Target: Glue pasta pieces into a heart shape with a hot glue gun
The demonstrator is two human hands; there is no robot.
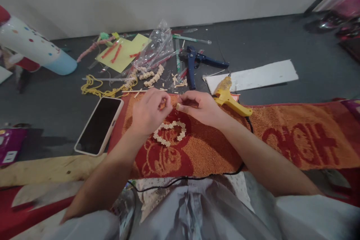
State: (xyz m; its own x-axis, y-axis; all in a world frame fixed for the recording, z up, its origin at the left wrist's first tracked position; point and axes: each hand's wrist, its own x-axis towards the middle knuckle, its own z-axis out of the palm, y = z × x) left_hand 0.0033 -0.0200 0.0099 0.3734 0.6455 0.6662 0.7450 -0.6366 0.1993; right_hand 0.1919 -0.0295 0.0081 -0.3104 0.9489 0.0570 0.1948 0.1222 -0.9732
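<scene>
On towel (216, 146) along desk's (267, 41) near edge, heart-shaped stick outline (168, 143) looks mostly formed, apparent near-right gap remaining; right hand (202, 107) pinching small pale piece (178, 106), left hand (149, 110) curled, contents unclear; loose cut sticks (182, 82) beyond towel's far edge.

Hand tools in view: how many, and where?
2 that I can make out: a yellow glue gun right beside the right hand, and a blue tool beyond that hand. Smaller ones may be hidden under the plastic bag.
</scene>
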